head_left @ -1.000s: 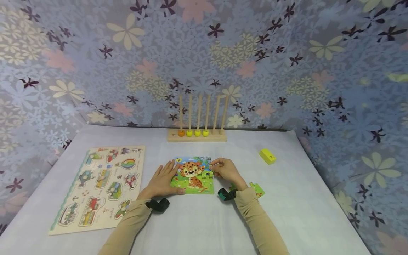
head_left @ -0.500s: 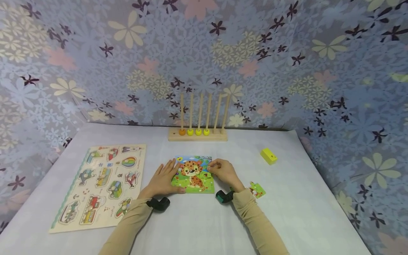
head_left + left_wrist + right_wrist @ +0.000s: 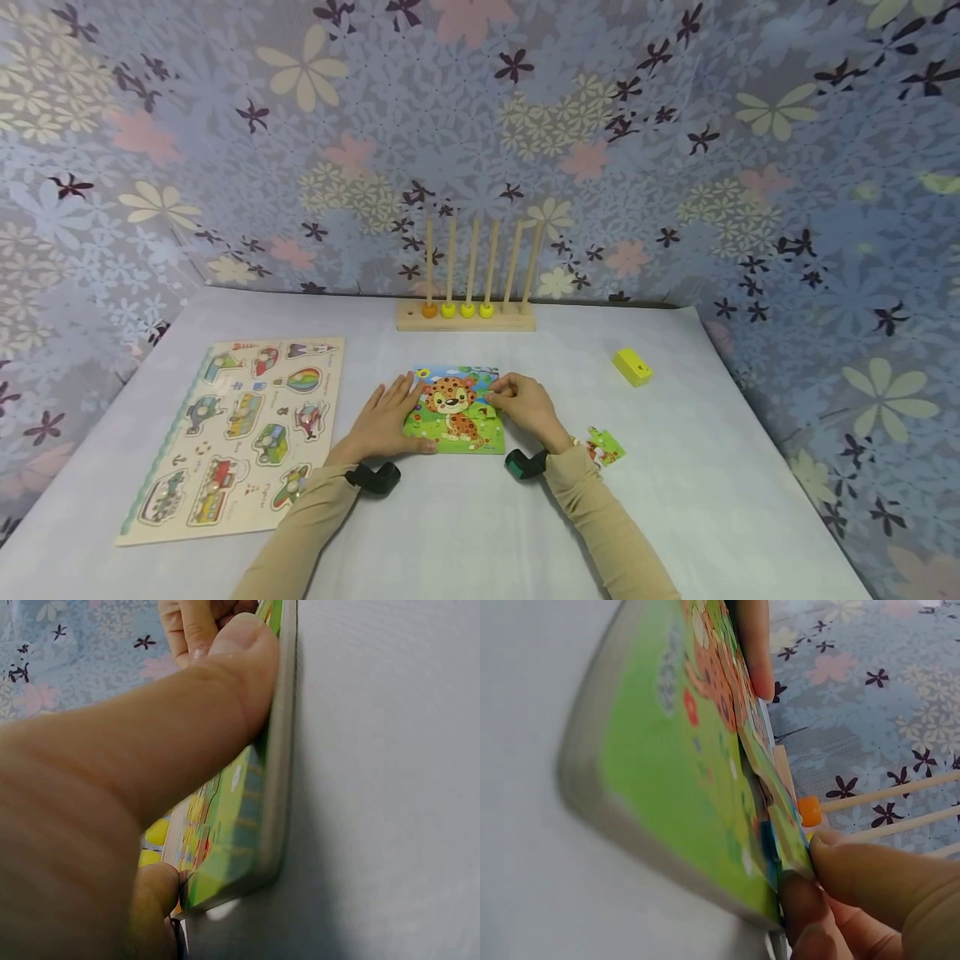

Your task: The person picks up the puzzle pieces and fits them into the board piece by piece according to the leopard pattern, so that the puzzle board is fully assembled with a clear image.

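A jigsaw puzzle (image 3: 453,442) with a cartoon leopard on green grass lies in the middle of the table. My left hand (image 3: 384,423) rests on its left side, fingers spread, thumb along the front edge. In the left wrist view the thumb (image 3: 217,690) lies on the board near its edge. Over the puzzle's right side, my right hand (image 3: 527,406) pinches a puzzle piece (image 3: 778,806) between thumb and fingers. That piece sits tilted, its near end raised above the board in the right wrist view. Loose puzzle pieces (image 3: 606,447) lie beside the right wrist, partly hidden by the sleeve.
A wooden board with vehicle pictures (image 3: 247,433) lies at the left. At the back stands a wooden peg stand (image 3: 465,320) with one orange and several yellow beads. A yellow block (image 3: 633,367) is at the right. Patterned cloth hangs behind the table.
My right hand has moved slightly left over the puzzle, and the piece it pinches has come lower against the board. The left hand stays in place. More of the loose pieces shows.
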`<state>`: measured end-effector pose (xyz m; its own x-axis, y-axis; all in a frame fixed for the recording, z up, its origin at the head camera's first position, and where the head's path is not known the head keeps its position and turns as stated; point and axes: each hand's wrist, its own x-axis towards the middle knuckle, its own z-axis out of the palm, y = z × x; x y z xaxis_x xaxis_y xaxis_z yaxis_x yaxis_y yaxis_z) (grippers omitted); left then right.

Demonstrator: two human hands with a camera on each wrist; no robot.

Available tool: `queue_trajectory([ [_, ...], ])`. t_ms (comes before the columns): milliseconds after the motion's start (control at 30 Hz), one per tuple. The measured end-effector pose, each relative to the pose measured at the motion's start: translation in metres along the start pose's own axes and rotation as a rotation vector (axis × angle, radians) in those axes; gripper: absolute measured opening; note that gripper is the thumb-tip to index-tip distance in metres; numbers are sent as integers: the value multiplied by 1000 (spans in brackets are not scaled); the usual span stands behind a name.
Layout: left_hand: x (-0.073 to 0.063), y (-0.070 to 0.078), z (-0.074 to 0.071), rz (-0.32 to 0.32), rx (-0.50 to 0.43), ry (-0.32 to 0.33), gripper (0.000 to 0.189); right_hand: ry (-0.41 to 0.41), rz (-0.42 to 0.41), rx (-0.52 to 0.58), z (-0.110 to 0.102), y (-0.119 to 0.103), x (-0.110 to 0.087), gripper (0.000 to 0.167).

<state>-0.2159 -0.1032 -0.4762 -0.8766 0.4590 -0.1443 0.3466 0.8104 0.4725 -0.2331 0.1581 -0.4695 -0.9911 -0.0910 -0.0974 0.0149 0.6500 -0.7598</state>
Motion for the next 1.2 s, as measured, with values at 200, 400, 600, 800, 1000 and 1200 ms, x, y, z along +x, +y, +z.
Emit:
queue_trajectory([
  [200,1,-1,0,-5,10,-7,109,19,-25,-18,1,-1,-2,16],
  [400,1,0,-2,-6,20,-15,109,45,-44,-35,2,-2,-3,18],
  [600,0,2,-2,-8,12,-12,108,71,-57,-93,5,-1,-4,21],
  [800,-1,2,-1,-10,6,-12,108,86,-55,-138,8,0,-3,32],
  [1000,-2,3,-3,-13,4,-20,108,94,-52,-150,9,-2,-3,39],
  [1200,-2,5,-4,-9,0,-21,107,83,-61,-124,7,-2,-4,40],
])
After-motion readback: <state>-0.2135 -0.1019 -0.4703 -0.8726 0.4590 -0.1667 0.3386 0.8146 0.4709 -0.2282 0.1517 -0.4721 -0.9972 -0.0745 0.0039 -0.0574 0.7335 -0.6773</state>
